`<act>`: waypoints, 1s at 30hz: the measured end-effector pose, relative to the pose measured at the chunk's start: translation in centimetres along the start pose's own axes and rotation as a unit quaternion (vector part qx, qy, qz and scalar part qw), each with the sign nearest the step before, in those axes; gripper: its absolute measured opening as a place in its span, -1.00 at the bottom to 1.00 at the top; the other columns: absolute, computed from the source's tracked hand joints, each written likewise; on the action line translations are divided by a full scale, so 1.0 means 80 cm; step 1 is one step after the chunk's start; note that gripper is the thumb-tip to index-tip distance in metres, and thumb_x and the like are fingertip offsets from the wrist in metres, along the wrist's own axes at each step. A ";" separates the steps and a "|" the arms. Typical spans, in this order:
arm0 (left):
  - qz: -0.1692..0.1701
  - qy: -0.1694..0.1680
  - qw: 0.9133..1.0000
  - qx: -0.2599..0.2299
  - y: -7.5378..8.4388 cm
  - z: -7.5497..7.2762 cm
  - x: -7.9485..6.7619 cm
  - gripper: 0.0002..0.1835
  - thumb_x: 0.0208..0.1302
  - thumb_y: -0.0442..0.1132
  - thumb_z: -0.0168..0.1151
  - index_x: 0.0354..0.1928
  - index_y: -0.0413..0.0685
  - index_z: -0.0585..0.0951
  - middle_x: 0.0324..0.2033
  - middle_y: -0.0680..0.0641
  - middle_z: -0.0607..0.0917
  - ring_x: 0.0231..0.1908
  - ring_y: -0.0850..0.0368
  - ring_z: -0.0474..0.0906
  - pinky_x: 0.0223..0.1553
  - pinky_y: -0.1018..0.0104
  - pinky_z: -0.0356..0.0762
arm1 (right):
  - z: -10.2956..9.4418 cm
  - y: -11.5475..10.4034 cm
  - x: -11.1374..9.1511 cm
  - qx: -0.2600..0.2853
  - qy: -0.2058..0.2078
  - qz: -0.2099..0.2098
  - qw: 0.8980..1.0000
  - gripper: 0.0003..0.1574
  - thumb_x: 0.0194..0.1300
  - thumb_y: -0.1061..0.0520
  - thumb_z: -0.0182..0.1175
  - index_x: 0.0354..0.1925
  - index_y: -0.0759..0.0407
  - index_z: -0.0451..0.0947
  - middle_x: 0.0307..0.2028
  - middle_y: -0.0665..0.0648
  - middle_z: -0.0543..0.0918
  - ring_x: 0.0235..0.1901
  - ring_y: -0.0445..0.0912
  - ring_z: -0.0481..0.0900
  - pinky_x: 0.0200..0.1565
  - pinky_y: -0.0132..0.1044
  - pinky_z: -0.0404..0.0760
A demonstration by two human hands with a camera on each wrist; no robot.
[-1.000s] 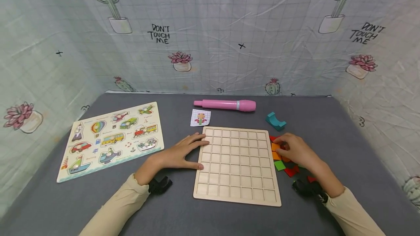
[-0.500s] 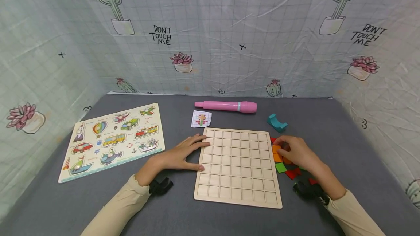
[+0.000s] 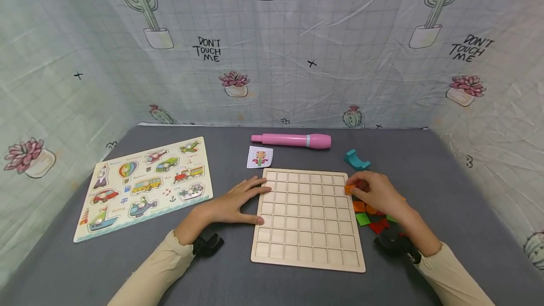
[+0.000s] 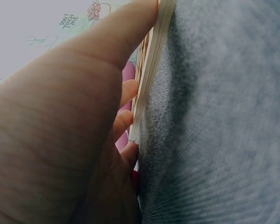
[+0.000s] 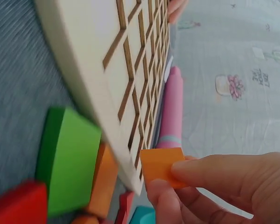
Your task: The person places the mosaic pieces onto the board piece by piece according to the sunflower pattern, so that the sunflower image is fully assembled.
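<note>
A wooden grid board [image 3: 308,221] lies flat on the grey table, its square cells bare. My left hand [image 3: 231,200] rests at its left edge, fingers spread and fingertips on the rim; in the left wrist view the thumb and fingertips touch the board's side. My right hand [image 3: 378,192] pinches an orange block [image 5: 161,164] between thumb and fingers, right at the board's upper right edge. Under and beside that hand lie loose blocks: a green block [image 5: 70,161], a red block [image 3: 378,225] and an orange block [image 3: 359,206].
A pink microphone-shaped toy [image 3: 291,140] lies behind the board, with a small flower pattern card [image 3: 259,157] in front of it. A teal arch block [image 3: 356,160] sits at the back right. At left is a vehicle picture puzzle [image 3: 170,209]. A printed cloth [image 3: 272,51] walls the table.
My right hand has picked up an orange block from the pile and brought it slightly left to the board's edge. The left hand stays in place at the board.
</note>
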State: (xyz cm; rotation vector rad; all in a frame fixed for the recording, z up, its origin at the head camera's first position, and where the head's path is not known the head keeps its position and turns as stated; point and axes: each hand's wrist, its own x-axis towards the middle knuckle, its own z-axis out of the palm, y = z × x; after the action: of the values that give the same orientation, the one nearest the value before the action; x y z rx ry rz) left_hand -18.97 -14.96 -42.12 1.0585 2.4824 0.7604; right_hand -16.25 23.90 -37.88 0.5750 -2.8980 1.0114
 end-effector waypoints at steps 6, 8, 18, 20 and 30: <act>0.001 0.003 1.000 0.002 -0.001 -0.001 0.001 -0.11 0.20 0.20 0.31 0.50 0.19 0.17 0.53 0.01 -0.02 0.51 -0.09 -0.27 0.45 -0.21 -0.22 | 0.007 -0.013 0.015 0.012 -0.007 -0.007 1.000 -0.84 0.24 0.39 0.25 -0.17 0.35 0.62 -0.30 0.17 0.68 -0.40 -0.08 0.60 -0.38 -0.33 0.59; 0.001 0.003 1.000 0.002 -0.001 -0.001 0.001 -0.11 0.20 0.19 0.32 0.50 0.19 0.16 0.53 0.01 -0.02 0.51 -0.09 -0.27 0.45 -0.21 -0.23 | 0.009 -0.018 0.021 0.015 -0.010 -0.010 1.000 -0.83 0.25 0.38 0.25 -0.15 0.35 0.62 -0.27 0.20 0.68 -0.39 -0.07 0.60 -0.36 -0.32 0.61; 0.018 0.004 1.000 0.005 -0.002 0.002 -0.002 -0.12 0.21 0.18 0.31 0.49 0.12 0.19 0.52 -0.06 0.02 0.50 -0.20 -0.24 0.43 -0.25 -0.21 | 0.034 -0.027 0.036 0.055 -0.038 -0.028 0.997 -0.86 0.28 0.37 0.24 -0.17 0.34 0.61 -0.27 0.18 0.68 -0.35 -0.05 0.61 -0.32 -0.33 0.62; 0.018 0.005 1.000 0.005 -0.001 0.002 -0.003 -0.13 0.21 0.18 0.31 0.49 0.12 0.20 0.52 -0.07 0.03 0.50 -0.20 -0.24 0.43 -0.25 -0.21 | 0.040 -0.029 0.039 0.054 -0.039 -0.033 0.997 -0.87 0.27 0.36 0.24 -0.18 0.33 0.62 -0.29 0.16 0.68 -0.36 -0.05 0.61 -0.33 -0.33 0.61; 0.009 0.007 1.000 0.012 0.000 0.002 -0.001 -0.12 0.20 0.21 0.30 0.49 0.17 0.19 0.52 -0.01 0.02 0.51 -0.13 -0.24 0.46 -0.18 -0.23 | 0.060 -0.039 0.058 0.051 -0.049 -0.052 0.996 -0.88 0.27 0.35 0.25 -0.20 0.32 0.63 -0.36 0.13 0.67 -0.39 -0.06 0.62 -0.32 -0.29 0.64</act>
State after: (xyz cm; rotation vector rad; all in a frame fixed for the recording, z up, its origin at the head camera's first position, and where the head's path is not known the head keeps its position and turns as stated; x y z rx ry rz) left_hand -18.85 -15.00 -42.22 1.0889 2.5028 0.7476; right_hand -18.98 17.15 -39.18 0.7941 -2.8770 1.1519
